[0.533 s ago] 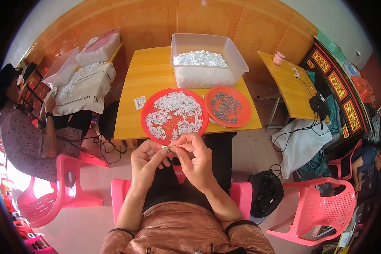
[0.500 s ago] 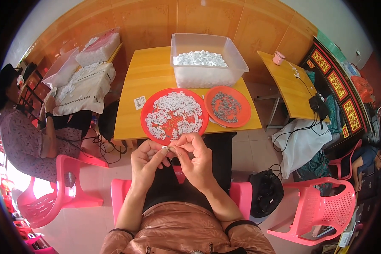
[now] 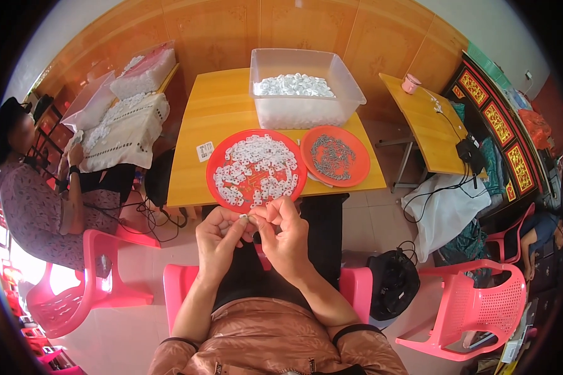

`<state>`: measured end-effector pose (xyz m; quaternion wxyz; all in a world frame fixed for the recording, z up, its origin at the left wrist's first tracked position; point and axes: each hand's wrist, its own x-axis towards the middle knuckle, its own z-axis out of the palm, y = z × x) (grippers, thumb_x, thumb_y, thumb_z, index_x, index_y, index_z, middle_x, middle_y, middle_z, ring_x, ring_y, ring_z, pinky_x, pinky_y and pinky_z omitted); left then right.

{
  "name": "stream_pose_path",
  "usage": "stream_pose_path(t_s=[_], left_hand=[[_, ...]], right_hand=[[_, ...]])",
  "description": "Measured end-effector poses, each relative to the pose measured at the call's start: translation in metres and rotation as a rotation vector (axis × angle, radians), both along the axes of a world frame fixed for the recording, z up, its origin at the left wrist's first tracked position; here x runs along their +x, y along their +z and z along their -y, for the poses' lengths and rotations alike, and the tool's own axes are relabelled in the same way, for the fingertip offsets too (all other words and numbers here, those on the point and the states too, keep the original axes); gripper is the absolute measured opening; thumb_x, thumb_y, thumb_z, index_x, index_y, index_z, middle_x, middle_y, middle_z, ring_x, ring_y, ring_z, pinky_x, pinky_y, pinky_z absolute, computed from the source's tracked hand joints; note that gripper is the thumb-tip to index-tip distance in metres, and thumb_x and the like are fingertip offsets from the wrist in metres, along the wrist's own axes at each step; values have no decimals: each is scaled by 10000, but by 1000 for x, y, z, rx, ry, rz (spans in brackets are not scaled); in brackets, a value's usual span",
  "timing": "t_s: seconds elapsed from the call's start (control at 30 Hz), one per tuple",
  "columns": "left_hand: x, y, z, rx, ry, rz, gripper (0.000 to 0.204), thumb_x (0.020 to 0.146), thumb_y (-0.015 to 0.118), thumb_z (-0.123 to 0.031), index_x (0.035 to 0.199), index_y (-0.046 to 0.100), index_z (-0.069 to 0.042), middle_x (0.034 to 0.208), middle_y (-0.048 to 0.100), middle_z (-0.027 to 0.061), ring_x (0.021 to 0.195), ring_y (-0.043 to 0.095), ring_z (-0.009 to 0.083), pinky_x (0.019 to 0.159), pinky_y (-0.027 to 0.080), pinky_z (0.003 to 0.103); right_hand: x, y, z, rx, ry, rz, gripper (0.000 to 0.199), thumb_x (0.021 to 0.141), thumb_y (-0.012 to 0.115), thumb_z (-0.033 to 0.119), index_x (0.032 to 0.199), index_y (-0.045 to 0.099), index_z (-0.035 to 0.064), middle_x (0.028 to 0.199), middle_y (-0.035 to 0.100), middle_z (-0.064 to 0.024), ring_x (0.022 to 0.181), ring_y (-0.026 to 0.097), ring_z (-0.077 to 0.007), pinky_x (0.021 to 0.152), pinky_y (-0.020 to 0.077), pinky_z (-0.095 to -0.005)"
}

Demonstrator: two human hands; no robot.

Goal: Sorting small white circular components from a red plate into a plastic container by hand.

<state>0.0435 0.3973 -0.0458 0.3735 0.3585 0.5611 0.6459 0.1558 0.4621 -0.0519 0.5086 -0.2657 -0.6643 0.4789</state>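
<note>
Just below the near edge of the red plate (image 3: 214,181), my two hands meet over my lap. My left hand (image 3: 218,239) pinches a small white plastic piece (image 3: 244,216) between thumb and fingers. Thumb and index of my right hand (image 3: 283,236) are closed right against that piece; whatever they grip is too small and covered to name. Many similar white pieces with holes (image 3: 261,153) lie heaped on the red plate. To its right, an orange-red plate (image 3: 364,164) bears a ring of small grey metal screws (image 3: 334,156).
A clear plastic tub (image 3: 306,112) of white parts stands at the back of the yellow table (image 3: 216,94). A co-worker (image 3: 40,194) sits at the left by a cloth-covered table. A pink chair (image 3: 475,306) and a black bag (image 3: 394,284) are at the right.
My hands stay together at the same place; the fingers have shifted slightly, covering more of the white piece. The view has moved a little.
</note>
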Motion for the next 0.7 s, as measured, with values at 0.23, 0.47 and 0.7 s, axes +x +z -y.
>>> stream_pose_path(t_s=[0.23,0.47,0.7], left_hand=[[-7,0,-2,-15,-22,38,101,878,596,-94,892,586,6,759,665,88,583,580,99,525,409,189],[-11,-4,-3,-30,-44,106,103,871,603,-89,918,597,2,768,669,74,609,591,90,536,408,185],[-10,-6,-3,2,-68,109,98,875,597,-85,921,594,1,770,669,73,615,590,88,536,406,185]], right_hand=[[7,8,-6,-6,42,-5,121,849,602,-49,886,490,-22,848,668,-107,832,651,-119,706,516,-233],[13,15,-12,-113,116,64,151,888,598,43,1006,596,-52,851,684,-101,799,638,-94,674,504,-217],[10,13,-10,44,108,184,82,868,612,24,930,613,-29,770,649,-79,721,642,-119,617,489,-225]])
